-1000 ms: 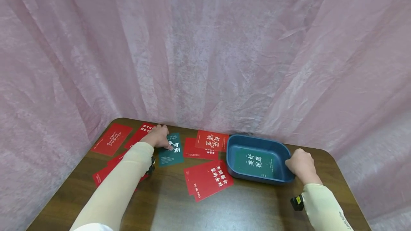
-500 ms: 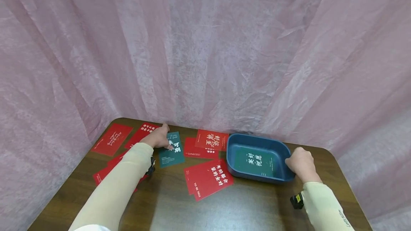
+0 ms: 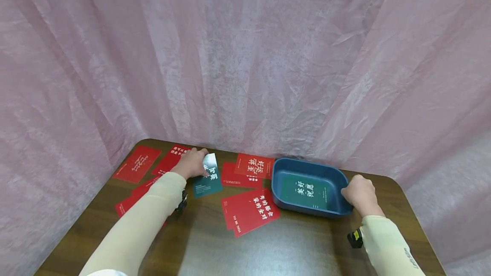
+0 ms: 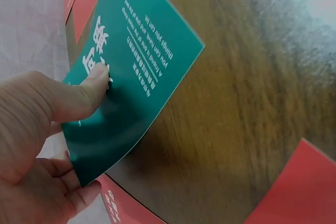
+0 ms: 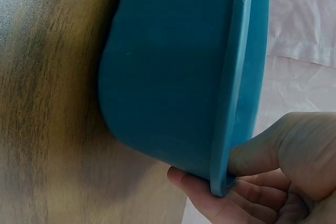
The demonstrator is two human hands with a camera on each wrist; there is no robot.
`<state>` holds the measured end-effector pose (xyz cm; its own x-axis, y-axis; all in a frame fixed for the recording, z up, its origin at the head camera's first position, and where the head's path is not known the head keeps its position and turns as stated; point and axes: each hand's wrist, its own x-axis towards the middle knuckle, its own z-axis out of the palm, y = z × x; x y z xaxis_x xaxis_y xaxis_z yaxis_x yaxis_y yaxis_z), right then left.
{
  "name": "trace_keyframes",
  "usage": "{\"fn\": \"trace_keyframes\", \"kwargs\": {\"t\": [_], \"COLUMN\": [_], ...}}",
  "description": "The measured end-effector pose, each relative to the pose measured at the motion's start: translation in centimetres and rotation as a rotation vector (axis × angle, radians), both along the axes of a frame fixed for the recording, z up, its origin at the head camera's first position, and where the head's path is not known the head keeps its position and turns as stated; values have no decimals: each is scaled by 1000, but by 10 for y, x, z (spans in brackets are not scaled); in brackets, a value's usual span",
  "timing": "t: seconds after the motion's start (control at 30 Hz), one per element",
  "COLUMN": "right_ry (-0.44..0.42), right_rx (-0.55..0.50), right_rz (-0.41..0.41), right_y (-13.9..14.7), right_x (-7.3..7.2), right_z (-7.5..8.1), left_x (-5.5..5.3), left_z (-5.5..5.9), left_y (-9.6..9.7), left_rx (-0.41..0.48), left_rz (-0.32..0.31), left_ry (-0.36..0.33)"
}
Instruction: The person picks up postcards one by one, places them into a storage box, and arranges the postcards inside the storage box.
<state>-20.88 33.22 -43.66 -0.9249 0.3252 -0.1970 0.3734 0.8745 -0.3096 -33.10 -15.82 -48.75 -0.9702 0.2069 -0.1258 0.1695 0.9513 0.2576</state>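
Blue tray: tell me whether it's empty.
Not empty: the head view shows a green card with white characters lying inside the blue tray.

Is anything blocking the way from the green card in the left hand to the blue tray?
Only the side of the blue tray rises there; between it and the green card, red cards lie flat.

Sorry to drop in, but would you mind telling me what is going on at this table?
A person is handling a green card and a blue tray. Their left hand pinches the green card, its held end bent up; whether the far end touches the table is hard to tell. Their right hand holds the blue tray by its right end. A second green card lies inside it, while several red cards lie on the wooden table, some overlapping.
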Motion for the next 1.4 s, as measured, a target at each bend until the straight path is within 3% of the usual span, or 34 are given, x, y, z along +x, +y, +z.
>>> {"fn": "trace_keyframes", "kwargs": {"t": [0.23,0.5,0.97,1.4], "right_ry": [-12,-2,-6,-23], "right_rx": [-4,1,-12,-4], "right_rz": [-5,10,12,1], "right_y": [-1,-1,-1,2], "right_x": [1,3,3,1], "right_z": [2,4,1,0], "left_x": [1,5,17,19], "left_z": [-1,8,30,57], "left_y": [0,-8,-25,-26], "left_rx": [-8,147,186,164], "left_rz": [19,-5,-5,-122], "left_ry": [57,0,-41,94]}}
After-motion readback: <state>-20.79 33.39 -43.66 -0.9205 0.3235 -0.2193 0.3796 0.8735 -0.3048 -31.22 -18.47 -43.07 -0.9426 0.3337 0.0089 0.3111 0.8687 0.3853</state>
